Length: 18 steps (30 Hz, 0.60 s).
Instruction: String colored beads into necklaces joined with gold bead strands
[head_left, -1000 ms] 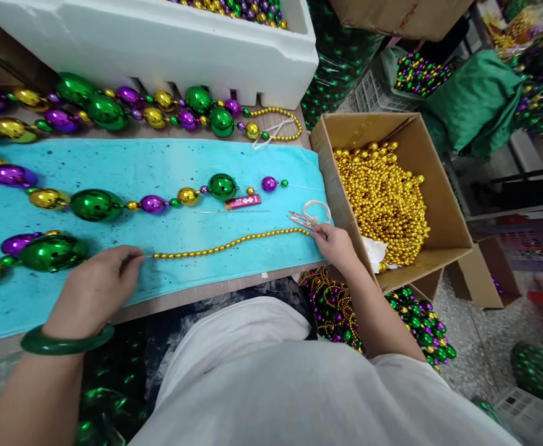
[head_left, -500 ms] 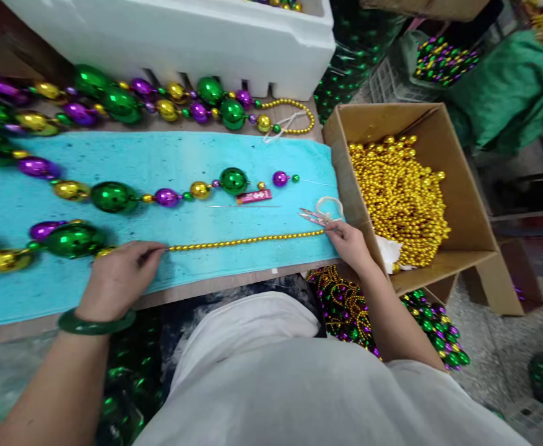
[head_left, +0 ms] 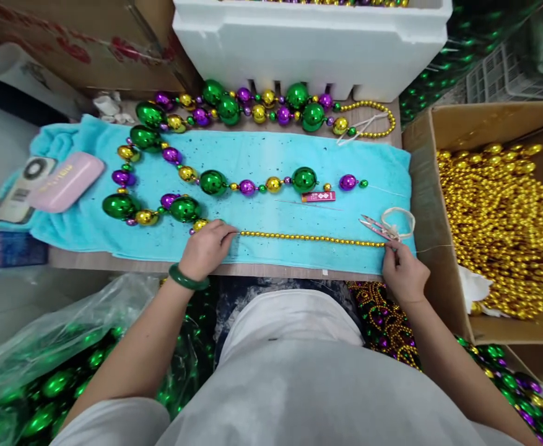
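Note:
A thin strand of small gold beads [head_left: 308,238] lies stretched across the turquoise towel [head_left: 252,152]. My left hand [head_left: 206,248], with a green bangle on the wrist, pinches the strand's left end beside a large green bead [head_left: 185,208]. My right hand [head_left: 403,272] pinches the right end by the thread, just below small scissors [head_left: 377,228] with a white loop. A long chain of big green, purple and gold beads [head_left: 247,184] winds over the towel above the strand. A small red packet [head_left: 318,196] lies under that chain.
A cardboard box [head_left: 420,186] full of gold beads stands at the right. A white foam box [head_left: 308,49] sits behind the towel. A pink case [head_left: 67,181] and a remote-like device [head_left: 23,189] lie at the left. Bags of green beads fill the floor.
The view has swung to the left, showing the towel's left end. Both hands keep their pinch on the gold strand, and the left hand now sits closer to the big green bead.

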Tool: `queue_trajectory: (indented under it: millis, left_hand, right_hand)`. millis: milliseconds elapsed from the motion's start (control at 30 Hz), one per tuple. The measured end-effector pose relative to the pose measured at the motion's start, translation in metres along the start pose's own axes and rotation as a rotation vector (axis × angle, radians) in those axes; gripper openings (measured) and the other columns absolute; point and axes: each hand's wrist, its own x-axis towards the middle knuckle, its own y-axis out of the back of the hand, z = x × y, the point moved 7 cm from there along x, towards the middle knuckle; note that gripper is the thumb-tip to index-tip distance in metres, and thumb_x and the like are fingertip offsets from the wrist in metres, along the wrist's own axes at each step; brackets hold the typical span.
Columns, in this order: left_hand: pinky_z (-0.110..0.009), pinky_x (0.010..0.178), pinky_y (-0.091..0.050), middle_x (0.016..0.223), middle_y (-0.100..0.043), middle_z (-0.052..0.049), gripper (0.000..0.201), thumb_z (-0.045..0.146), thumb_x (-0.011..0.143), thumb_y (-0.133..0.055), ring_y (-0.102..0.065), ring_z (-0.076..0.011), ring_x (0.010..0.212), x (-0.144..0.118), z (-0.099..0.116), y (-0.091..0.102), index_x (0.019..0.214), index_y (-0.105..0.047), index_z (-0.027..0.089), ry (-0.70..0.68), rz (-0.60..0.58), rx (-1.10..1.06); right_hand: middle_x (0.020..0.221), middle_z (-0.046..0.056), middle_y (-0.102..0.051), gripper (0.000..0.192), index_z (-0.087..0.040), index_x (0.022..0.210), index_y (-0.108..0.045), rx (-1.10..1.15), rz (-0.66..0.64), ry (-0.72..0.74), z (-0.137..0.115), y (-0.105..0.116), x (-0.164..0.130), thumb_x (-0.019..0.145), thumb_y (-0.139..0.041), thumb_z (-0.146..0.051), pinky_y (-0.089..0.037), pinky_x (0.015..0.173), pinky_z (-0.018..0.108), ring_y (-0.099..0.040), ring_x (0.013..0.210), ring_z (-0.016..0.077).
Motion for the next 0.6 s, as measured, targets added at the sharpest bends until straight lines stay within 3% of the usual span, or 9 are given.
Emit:
queue_trajectory:
  millis: [600]
  left_hand:
    - [-0.033, 0.078, -0.051, 0.092, -0.067, -0.007, 0.026, 0.026, 0.092, -0.045, -0.061, -0.0221, 0.088, -0.019, 0.0, 0.008, 0.099, -0.069, 0.018, -0.096, 0.122, 0.153]
  right_hand:
    - [0.068, 0.006, -0.068, 0.032, -0.016, 0.097, -0.068, -0.047, 0.056, 0.029, 0.002, -0.003, -0.002, 0.087, -0.045, -0.035, -0.033, 0.053, 0.023, -0.059, 0.059, 0.0164]
